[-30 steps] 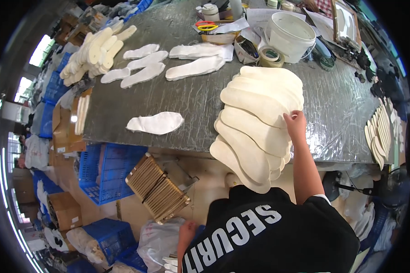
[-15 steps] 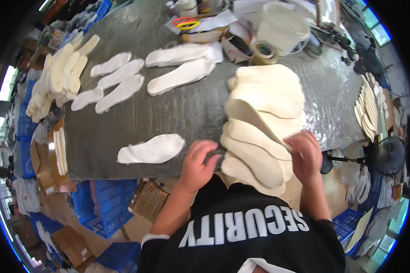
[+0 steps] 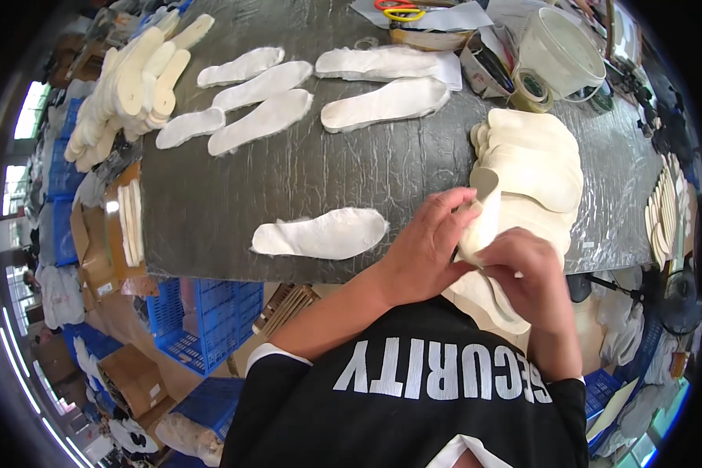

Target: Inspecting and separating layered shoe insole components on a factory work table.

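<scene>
Above the front of a stack of cream insoles (image 3: 537,171), one insole (image 3: 487,218) is raised and bent, its surface tilted up. My left hand (image 3: 429,248) pinches its left edge between thumb and fingers. Closed at the insole's near end is my right hand (image 3: 525,264), its fingertips partly hidden behind the knuckles. More cream insoles (image 3: 487,303) overhang the table edge below my hands. A white fuzzy insole (image 3: 320,234) lies flat by itself, left of my left forearm.
Several white fuzzy insoles (image 3: 261,121) lie farther back on the dark table (image 3: 210,207). Piled cream insoles (image 3: 136,82) are at the far left. At the back right stand a translucent bucket (image 3: 561,51), a tape roll (image 3: 532,90) and scissors (image 3: 402,11). Blue crates (image 3: 203,324) sit below the table's front edge.
Both hands, earlier apart at either side of the stack, have come together on one insole. That insole is now lifted and bent. The whole view has shifted, with the table appearing farther right.
</scene>
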### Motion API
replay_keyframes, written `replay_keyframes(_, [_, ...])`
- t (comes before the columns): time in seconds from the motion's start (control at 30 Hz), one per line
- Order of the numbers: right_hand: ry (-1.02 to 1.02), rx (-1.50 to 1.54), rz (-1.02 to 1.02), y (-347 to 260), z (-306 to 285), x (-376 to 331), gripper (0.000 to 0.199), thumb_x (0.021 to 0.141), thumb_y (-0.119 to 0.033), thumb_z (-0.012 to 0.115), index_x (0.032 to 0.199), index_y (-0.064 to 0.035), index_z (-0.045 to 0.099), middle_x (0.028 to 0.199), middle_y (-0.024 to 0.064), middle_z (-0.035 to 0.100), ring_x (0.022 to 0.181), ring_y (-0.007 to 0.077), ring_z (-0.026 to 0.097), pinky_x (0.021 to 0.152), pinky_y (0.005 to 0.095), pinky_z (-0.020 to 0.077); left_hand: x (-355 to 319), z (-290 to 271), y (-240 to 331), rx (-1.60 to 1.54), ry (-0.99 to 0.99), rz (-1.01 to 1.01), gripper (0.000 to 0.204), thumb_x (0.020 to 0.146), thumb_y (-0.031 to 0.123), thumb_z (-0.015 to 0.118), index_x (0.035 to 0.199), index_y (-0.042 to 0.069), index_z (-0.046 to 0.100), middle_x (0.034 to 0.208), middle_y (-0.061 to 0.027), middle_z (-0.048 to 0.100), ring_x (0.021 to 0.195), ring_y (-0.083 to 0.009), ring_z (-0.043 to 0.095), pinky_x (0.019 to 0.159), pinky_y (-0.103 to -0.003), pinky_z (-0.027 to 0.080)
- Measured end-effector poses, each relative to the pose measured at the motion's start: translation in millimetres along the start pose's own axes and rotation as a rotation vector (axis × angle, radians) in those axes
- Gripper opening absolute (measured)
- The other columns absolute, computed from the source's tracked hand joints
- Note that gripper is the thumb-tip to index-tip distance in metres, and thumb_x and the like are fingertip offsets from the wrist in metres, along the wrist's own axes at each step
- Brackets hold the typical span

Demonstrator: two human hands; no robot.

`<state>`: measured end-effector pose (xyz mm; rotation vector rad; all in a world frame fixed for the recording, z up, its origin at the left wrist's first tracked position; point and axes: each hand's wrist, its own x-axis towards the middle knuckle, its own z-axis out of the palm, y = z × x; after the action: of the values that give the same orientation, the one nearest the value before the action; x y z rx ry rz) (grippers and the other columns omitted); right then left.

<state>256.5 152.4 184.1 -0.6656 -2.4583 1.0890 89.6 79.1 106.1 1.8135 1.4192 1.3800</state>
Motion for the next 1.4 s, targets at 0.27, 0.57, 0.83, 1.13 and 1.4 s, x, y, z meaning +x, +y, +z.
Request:
replay_keyframes(0.27, [0.089, -0.023, 0.138, 74.5, 24.0, -22.2, 0.036, 0.088, -0.023, 0.063, 0.118, -0.0055, 0.057, 0.119, 0.0163, 0.06, 0.116, 0.0351, 0.052, 0.098, 0.0425, 0.0396, -39.0, -4.3, -33.1, -0.329, -0.098, 0.025, 0.018, 0.072, 0.01, 0.075, 0.087, 0.008, 0.066, 0.099, -0.0101, 0.07, 0.111, -0.0311, 0.054, 0.097, -0.041, 0.041])
replay_keyframes(0.57, [0.067, -0.635, 0.565, 141.1, 51.6, -3.8, 0.039, 0.092, -0.029, 0.057, 0.129, -0.0209, 0.051, 0.141, 0.0027, 0.045, 0.133, 0.0239, 0.04, 0.105, 0.0557, 0.0259, -96.4, -69.6, -69.0, -1.046, 0.598, -0.355, 0.044, 0.083, 0.0, 0.068, 0.124, 0.004, 0.054, 0.118, -0.0086, 0.061, 0.113, -0.0228, 0.057, 0.099, -0.044, 0.045])
replay_keyframes(0.83, [0.353, -0.882, 0.554, 144.9, 64.2, 8.8, 0.019, 0.085, -0.022, 0.064, 0.103, -0.0171, 0.061, 0.102, 0.0036, 0.063, 0.122, 0.0255, 0.044, 0.095, 0.0487, 0.0281, -102.2, -208.5, -69.1, -1.264, 0.571, -0.17, 0.065, 0.086, 0.03, 0.054, 0.139, -0.002, 0.037, 0.143, -0.0215, 0.04, 0.132, -0.0375, 0.04, 0.109, -0.055, 0.032])
replay_keyframes(1.13, [0.203, 0.376, 0.272, 28.0, 108.7, 88.2, 0.05, 0.083, -0.026, 0.07, 0.123, -0.0015, 0.052, 0.119, 0.0202, 0.056, 0.107, 0.0376, 0.058, 0.09, 0.0413, 0.0476, -23.2, -219.6, -62.1, -0.986, 0.179, -0.532, 0.077, 0.083, 0.022, 0.056, 0.147, 0.0, 0.02, 0.148, -0.0298, 0.029, 0.136, -0.0445, 0.033, 0.111, -0.058, 0.025])
replay_keyframes(1.4, [0.098, 1.515, 0.363, -9.4, 104.9, 112.3, 0.072, 0.083, -0.003, 0.055, 0.148, -0.0006, 0.022, 0.125, 0.015, 0.053, 0.114, 0.0209, 0.053, 0.096, 0.0329, 0.0436, 26.8, -166.0, -33.8, 0.42, -0.492, -0.052, 0.094, 0.068, 0.018, 0.08, 0.145, 0.0, 0.027, 0.146, -0.0278, 0.031, 0.135, -0.0437, 0.032, 0.106, -0.05, 0.029])
